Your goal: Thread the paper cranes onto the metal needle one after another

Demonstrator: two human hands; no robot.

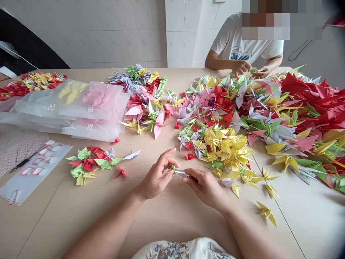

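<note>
Both hands over tabletop [167, 219] centre, twd near edge. Left hand [156, 178] & right hand [205, 185] each pinch one end of small folded paper piece [181, 172], green/grey. Yellow paper cranes [229, 149] just beyond right hand.

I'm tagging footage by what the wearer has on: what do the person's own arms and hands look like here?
Both forearms are bare, with no sleeves in view. The left hand and right hand wear no gloves; no rings, watch or bracelets show. At the bottom edge, a pale garment with a grey-blue floral pattern is visible.
</note>
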